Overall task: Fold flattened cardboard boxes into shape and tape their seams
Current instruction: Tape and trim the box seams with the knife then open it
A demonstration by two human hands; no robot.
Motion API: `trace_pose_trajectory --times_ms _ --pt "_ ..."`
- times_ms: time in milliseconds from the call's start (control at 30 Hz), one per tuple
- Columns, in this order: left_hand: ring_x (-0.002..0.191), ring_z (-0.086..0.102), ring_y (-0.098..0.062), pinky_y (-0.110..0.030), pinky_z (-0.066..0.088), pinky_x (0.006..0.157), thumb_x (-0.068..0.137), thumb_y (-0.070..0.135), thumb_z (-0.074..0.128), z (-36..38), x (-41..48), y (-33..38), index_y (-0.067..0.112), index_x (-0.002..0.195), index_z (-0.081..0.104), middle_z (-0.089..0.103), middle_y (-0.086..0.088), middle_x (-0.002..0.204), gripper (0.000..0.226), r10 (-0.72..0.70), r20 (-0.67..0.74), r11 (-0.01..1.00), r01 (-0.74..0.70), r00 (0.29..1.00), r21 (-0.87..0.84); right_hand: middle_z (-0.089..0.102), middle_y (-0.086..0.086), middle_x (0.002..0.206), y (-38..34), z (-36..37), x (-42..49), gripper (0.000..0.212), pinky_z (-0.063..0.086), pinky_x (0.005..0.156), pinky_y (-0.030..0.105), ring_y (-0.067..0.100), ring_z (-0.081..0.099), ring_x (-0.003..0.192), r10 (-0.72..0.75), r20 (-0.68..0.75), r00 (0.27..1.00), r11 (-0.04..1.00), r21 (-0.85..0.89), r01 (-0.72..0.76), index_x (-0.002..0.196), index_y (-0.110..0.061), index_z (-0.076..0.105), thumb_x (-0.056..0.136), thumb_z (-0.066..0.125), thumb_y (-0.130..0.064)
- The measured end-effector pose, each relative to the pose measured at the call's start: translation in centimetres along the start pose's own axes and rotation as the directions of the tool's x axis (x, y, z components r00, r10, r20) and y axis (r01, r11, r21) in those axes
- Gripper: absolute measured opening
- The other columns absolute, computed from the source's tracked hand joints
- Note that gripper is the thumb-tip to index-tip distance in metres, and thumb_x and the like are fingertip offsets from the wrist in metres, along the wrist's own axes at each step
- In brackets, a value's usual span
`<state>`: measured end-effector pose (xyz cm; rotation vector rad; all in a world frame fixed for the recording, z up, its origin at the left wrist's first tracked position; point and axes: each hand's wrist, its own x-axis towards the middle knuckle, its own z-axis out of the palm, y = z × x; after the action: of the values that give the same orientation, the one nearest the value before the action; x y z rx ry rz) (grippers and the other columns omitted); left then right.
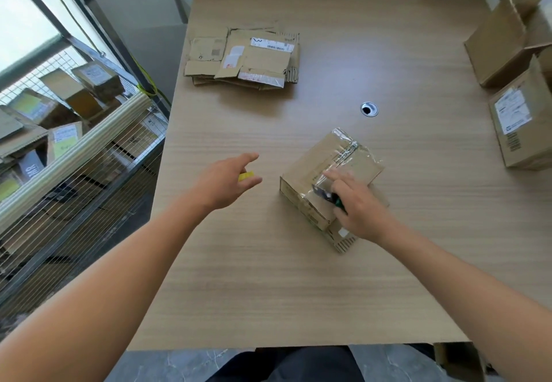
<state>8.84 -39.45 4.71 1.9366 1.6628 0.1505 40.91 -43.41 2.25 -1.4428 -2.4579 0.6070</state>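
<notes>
Near the middle of the table, slightly right, sits a small cardboard box (301, 169), folded into shape and turned at an angle, with clear tape (349, 148) running crinkled across its top and over the far end. A corrugated cardboard edge shows under its near right corner. The right hand (358, 205) rests on the box's near end, fingers curled round a green-handled tool (324, 192) and the index finger stretched forward along the taped top. The left hand (222, 181) hovers to the left of the box, apart from it, fingers straight and thumb spread. A small yellow piece (246, 176) shows between thumb and fingers; whether the hand touches it cannot be told. Both forearms are bare and reach in from the near edge.

The table (268, 277) is pale wood grain with a round metal cable hole (369, 109) beyond the box. On the far left lies a stack of flattened boxes (242, 56). Along the right edge stand made-up boxes (519, 142), the farthest with open flaps. Left of the table is a wire cage cart (74, 172) holding more boxes, with a window (21, 23) behind it. The floor (179, 363) is grey stone.

White shipping labels with barcodes sit on the stack (270, 44) and on a right-hand box (512, 110); their print is too small to read.
</notes>
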Motion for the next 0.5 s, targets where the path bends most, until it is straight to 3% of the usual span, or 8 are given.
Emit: trace_pose_trajectory --times_ms 100,167,233,300,400,500 --pt "0.108 0.06 -0.024 -0.036 0.046 0.089 0.097 0.051 0.056 0.9 0.2 0.6 0.037 0.151 0.038 0.063 0.002 0.119 0.058 0.01 0.013 1.0 -0.01 1.0 -0.008 0.039 0.015 0.158 -2.5 2.9 0.6 0.059 0.002 0.125 0.044 0.027 0.023 0.154 0.28 0.018 0.96 0.951 0.129 -0.28 0.144 0.003 0.043 0.098 0.064 -0.027" --pt "0.107 0.06 -0.023 -0.035 0.046 0.087 0.097 0.052 0.056 1.3 0.3 0.9 0.038 0.15 0.039 0.063 0.003 0.118 0.058 0.033 0.002 0.999 -0.033 0.999 -0.006 0.033 0.012 0.162 -2.8 4.3 0.3 0.07 -0.001 0.127 0.045 0.023 0.017 0.156 0.304 0.002 0.953 0.95 0.073 -0.304 0.148 0.002 0.04 0.096 0.067 -0.036" --pt "0.107 0.06 -0.022 -0.035 0.046 0.086 0.097 0.053 0.056 1.7 0.3 1.1 0.038 0.149 0.04 0.063 0.003 0.118 0.057 0.057 -0.006 0.998 -0.057 0.998 -0.014 0.033 0.012 0.162 -2.2 4.7 -0.4 0.053 0.007 0.127 0.051 0.022 0.018 0.155 0.173 -0.018 0.985 0.985 0.003 -0.173 0.133 0.001 0.054 0.095 0.07 -0.031" --pt "0.108 0.06 -0.021 -0.036 0.046 0.088 0.096 0.054 0.056 1.9 0.1 1.2 0.039 0.148 0.041 0.063 0.004 0.118 0.056 0.074 -0.009 0.997 -0.075 0.997 -0.026 0.037 0.009 0.16 -0.8 3.9 -0.7 0.028 0.016 0.125 0.055 0.02 0.022 0.153 -0.002 0.054 0.999 1.0 0.028 0.0 0.104 -0.006 0.06 0.091 0.075 -0.026" --pt "0.107 0.059 -0.018 -0.035 0.046 0.089 0.096 0.053 0.056 1.8 -0.3 1.4 0.039 0.147 0.043 0.062 0.008 0.117 0.054 0.101 -0.005 0.994 -0.101 0.995 -0.046 0.037 0.008 0.16 1.2 1.6 -0.1 0.025 0.015 0.126 0.052 0.021 0.024 0.152 -0.166 0.207 0.964 0.986 0.049 0.159 0.088 -0.008 0.053 0.09 0.076 -0.017" --pt "0.106 0.058 -0.015 -0.034 0.046 0.092 0.095 0.05 0.06 1.7 -1.0 1.7 0.037 0.146 0.045 0.061 0.009 0.118 0.056 0.136 0.019 0.985 -0.134 0.991 -0.105 0.032 0.007 0.163 1.5 -0.1 0.5 0.027 0.013 0.127 0.047 0.023 0.02 0.154 -0.184 0.246 0.952 0.983 0.023 0.184 0.086 -0.01 0.047 0.094 0.072 -0.016"
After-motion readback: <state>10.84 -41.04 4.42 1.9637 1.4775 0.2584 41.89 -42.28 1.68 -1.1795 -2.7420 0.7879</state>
